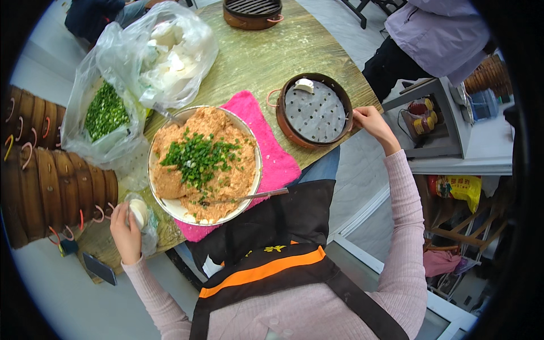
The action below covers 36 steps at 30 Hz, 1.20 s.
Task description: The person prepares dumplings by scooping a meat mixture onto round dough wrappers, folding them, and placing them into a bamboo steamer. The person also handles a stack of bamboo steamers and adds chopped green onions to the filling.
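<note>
My left hand (pixel 126 231) is at the table's left edge, its fingers against a stack of round white dough wrappers (pixel 139 213) in a clear plastic bag; whether it grips one is unclear. With my right hand (pixel 373 124) I pinch the right side of a round steamer basket (pixel 284 127). Perforated white liner paper (pixel 316 112) covers its inside, and one folded dumpling (pixel 304 85) lies near the far rim. Between my hands stands a bowl (pixel 149 170) of minced filling (pixel 229 170) topped with chopped green onion (pixel 199 159). A thin utensil (pixel 263 195) rests across its near rim.
A pink towel (pixel 276 157) lies under the bowl. Plastic bags hold chopped greens (pixel 106 112) and white wrappers (pixel 176 63). Stacked steamers (pixel 63 191) crowd the left; another steamer (pixel 253 17) stands at the far edge. A phone (pixel 100 268) overhangs the near-left corner. A person (pixel 437 38) stands at right.
</note>
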### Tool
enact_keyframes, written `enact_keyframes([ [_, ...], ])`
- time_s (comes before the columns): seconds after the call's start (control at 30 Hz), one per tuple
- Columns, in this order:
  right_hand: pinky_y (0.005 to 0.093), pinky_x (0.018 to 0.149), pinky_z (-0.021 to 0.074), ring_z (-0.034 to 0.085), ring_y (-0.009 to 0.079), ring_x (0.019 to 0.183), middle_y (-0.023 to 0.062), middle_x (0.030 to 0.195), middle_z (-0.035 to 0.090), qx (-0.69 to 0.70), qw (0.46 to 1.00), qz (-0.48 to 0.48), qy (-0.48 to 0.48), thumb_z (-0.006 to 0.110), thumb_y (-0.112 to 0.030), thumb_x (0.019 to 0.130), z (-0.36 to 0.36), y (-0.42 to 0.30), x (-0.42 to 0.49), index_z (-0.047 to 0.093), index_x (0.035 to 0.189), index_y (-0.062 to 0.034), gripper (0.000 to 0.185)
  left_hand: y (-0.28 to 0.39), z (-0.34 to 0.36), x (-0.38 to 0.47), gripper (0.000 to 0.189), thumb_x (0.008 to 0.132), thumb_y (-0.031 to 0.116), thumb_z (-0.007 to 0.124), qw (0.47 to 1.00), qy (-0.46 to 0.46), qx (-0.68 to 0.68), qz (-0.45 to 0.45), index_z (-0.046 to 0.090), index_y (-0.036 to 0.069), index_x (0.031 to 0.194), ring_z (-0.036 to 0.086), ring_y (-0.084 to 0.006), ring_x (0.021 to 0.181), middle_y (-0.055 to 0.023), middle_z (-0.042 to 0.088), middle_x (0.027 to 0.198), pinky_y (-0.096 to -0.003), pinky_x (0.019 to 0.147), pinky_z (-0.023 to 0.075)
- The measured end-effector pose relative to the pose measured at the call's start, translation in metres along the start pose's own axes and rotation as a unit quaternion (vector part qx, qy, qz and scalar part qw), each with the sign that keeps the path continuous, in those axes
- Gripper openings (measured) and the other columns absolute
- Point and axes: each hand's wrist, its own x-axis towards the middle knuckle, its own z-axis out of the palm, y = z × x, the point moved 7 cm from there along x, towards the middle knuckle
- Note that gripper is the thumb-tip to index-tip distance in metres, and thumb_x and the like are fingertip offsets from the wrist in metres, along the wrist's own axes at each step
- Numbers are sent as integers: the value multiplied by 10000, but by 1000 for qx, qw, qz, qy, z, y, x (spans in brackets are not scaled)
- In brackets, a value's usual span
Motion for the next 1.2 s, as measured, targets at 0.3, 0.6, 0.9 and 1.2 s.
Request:
enact_keyframes([
  [0.3,205,594,361,427,41,640,-62,673,499,-20,993,-1,-120,529,-227,941,-6,-2,10,586,773,-23,271,-3,-4,-5,304,766,-35,556,997,5,-79,-17,600,-33,1067,558,-374,982,-210,576,1058,-397,879,432],
  [0.6,264,613,460,566,102,669,33,757,646,-140,979,-47,138,637,-104,835,-23,-38,25,651,962,16,175,-1,-9,-12,217,740,-15,609,996,88,-27,21,598,-38,956,562,-359,1006,-176,593,1083,-396,890,441],
  [0.9,202,674,456,548,53,750,15,855,629,104,966,-141,-191,674,0,783,128,-148,-103,635,1103,-10,322,1,-8,-11,329,747,-49,577,997,58,-41,36,543,-19,1073,552,-344,962,-173,553,1019,-380,853,433],
  [1.2,260,683,493,631,199,785,126,911,646,111,926,-353,-73,594,3,849,166,-233,-167,659,972,18,140,4,-8,-10,274,735,-39,581,994,75,-11,79,556,-30,1007,514,-359,1033,-174,549,1099,-409,901,418],
])
